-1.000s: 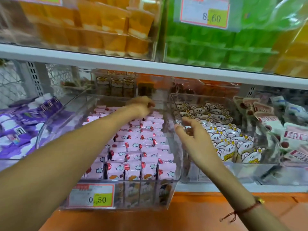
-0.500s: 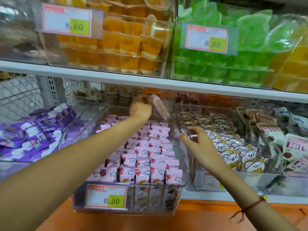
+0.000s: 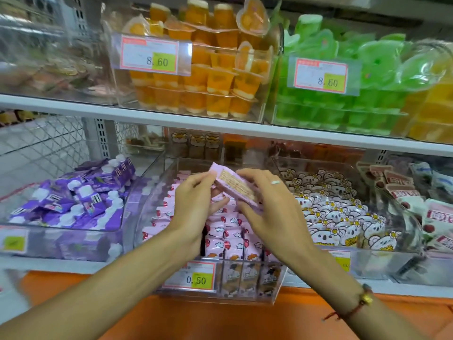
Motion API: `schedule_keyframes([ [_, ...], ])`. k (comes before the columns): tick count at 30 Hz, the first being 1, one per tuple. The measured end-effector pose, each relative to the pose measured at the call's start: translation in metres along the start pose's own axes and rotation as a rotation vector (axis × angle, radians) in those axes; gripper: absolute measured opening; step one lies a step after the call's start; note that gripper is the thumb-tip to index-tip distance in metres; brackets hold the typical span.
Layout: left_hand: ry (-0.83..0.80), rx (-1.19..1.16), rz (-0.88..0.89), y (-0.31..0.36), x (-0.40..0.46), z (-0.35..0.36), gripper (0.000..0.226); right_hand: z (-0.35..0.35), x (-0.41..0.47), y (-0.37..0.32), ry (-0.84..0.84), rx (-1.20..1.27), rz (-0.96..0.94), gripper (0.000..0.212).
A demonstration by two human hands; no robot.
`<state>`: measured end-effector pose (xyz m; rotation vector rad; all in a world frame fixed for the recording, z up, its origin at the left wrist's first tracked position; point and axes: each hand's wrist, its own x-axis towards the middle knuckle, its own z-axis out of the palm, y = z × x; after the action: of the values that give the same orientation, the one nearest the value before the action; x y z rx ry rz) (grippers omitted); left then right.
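"8.60" is printed on the price tag (image 3: pixel 157 57) fixed to the orange jelly bin (image 3: pixel 263 111) on the upper shelf (image 3: pixel 73 104). "8.60" is also shown on the tag (image 3: pixel 323 76) of the green jelly bin (image 3: pixel 274 119). "0.50" is read on the tag (image 3: pixel 196 278) at the front edge of the pink packet bin (image 3: pixel 277 290) below. Other print is too blurred.

- Upper shelf (image 3: pixel 61 104) is carrying clear bins side by side: orange jelly cups (image 3: pixel 208 79) left, green jelly cups (image 3: pixel 367 101) right.
- Lower shelf (image 3: pixel 61 267) is carrying clear bins in a row: purple packets (image 3: pixel 73 200), pink packets (image 3: pixel 230 244), koala packets (image 3: pixel 338 217).
- Pink-packet bin (image 3: pixel 277 290) is jutting forward of its neighbours, over the orange ledge (image 3: pixel 220 320).
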<state>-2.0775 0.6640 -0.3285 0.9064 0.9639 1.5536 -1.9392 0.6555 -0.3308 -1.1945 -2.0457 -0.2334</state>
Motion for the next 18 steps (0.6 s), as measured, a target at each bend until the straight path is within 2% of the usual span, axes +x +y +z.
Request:
schedule_keyframes([
  [2, -0.043, 0.017, -0.001, 0.001, 0.001, -0.004, 0.024, -0.002, -0.002, 0.004, 0.042, 0.06, 0.046, 0.044],
  [3, -0.073, 0.032, -0.002, 0.002, 0.002, -0.005, 0.026, -0.002, -0.002, 0.006, 0.032, 0.2, 0.151, 0.041],
  [6, -0.196, 0.068, -0.04, 0.003, 0.006, -0.009, 0.027, -0.005, 0.003, 0.005, -0.122, 0.898, 0.643, 0.031],
  [7, -0.244, 0.088, -0.053, 0.002, 0.007, -0.009, 0.03, -0.005, 0.003, 0.008, -0.176, 1.034, 0.731, 0.03],
  [9, -0.313, 0.15, -0.054, -0.001, 0.009, -0.012, 0.04, -0.005, 0.001, 0.012, -0.26, 1.091, 0.741, 0.028],
  [11, -0.316, 0.199, -0.021, -0.002, 0.011, -0.013, 0.041, -0.004, -0.002, 0.014, -0.292, 1.1, 0.693, 0.027],
  [15, -0.21, 0.095, 0.011, -0.003, 0.012, -0.014, 0.029, -0.004, -0.002, 0.015, -0.292, 1.124, 0.678, 0.042],
  [18, -0.117, 0.095, 0.035, -0.003, 0.015, -0.014, 0.032, -0.008, -0.001, 0.019, -0.234, 1.083, 0.626, 0.046],
])
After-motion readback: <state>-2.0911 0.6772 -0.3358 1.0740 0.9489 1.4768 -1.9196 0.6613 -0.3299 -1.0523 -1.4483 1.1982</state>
